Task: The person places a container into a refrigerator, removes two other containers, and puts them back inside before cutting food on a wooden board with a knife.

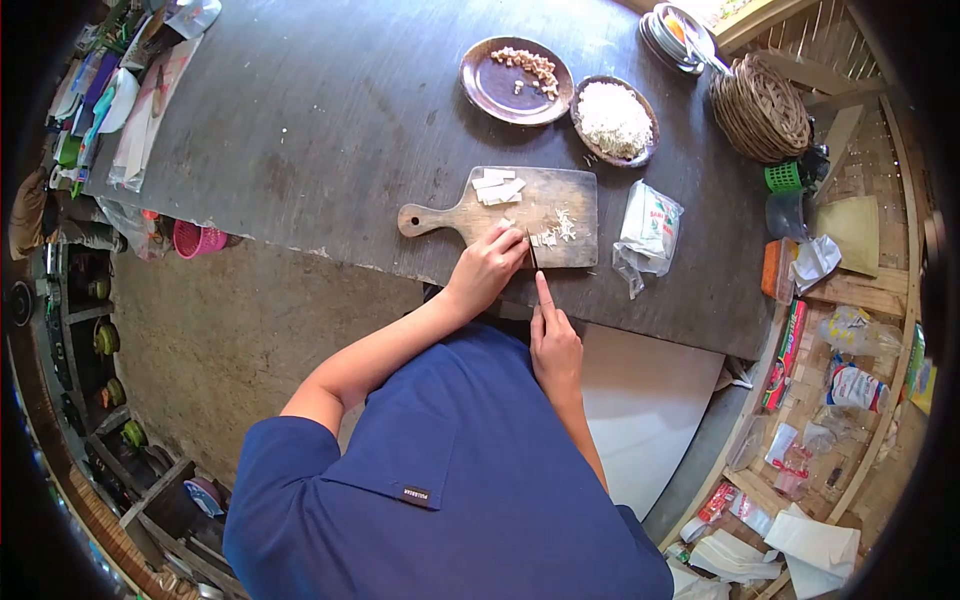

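Note:
On the dark table lies a wooden cutting board (450, 218) with a round handle to the left. My right hand (556, 348) is closed around a knife (533, 255), its index finger stretched along the back of the blade. Beside the blade, my left hand (490, 262) has its fingers bent down over a white food piece (507, 224), mostly hidden under them. White slices (497, 186) are piled on the board's upper part. Thin white strips (566, 226) lie loose to the right of the knife.
Behind the board stand a plate of brown cubes (527, 66) and a plate of white shreds (615, 120). A plastic-wrapped white package (652, 228) lies to the right. Stacked plates (676, 38) and woven baskets (760, 108) are at the back right. A pink basket (198, 238) is at left.

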Tool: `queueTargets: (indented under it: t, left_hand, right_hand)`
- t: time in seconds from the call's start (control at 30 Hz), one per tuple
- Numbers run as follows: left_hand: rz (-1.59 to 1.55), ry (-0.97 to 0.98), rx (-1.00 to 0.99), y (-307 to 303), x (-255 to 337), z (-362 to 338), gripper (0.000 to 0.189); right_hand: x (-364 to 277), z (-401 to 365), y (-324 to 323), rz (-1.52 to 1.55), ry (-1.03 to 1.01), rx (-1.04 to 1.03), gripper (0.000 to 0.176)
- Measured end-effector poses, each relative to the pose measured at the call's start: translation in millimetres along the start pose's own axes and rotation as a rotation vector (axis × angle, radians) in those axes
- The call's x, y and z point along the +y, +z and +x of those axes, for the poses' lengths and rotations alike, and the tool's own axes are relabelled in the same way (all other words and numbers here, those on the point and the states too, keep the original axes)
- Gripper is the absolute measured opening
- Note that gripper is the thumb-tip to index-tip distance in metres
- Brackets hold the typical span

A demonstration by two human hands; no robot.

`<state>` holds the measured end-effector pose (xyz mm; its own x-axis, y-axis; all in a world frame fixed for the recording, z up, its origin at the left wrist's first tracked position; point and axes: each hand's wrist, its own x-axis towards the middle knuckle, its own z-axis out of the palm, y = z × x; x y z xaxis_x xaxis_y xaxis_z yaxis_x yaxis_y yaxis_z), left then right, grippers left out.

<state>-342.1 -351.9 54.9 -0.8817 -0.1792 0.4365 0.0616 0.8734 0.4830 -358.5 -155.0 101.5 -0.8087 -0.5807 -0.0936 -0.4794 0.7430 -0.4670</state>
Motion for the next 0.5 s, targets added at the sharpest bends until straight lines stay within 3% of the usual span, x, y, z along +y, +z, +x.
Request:
queueTargets:
  t: [0.17, 0.23, 0.5]
  left_hand:
    - [-0.051, -0.041, -0.013, 0, 0, 0, 0.023]
    - [-0.045, -0.040, -0.025, -1, 0, 0, 0.021]
    - [-0.009, -0.038, -0.037, -3, 2, 1, 0.022]
  right_hand:
    - [-9, 24, -1, 0.023, 0.037, -0.064, 0.059]
    - [-4, 19, 2, 0.030, -0.043, 0.037, 0.057]
    - [-11, 3, -4, -0.013, 0.092, -0.085, 0.058]
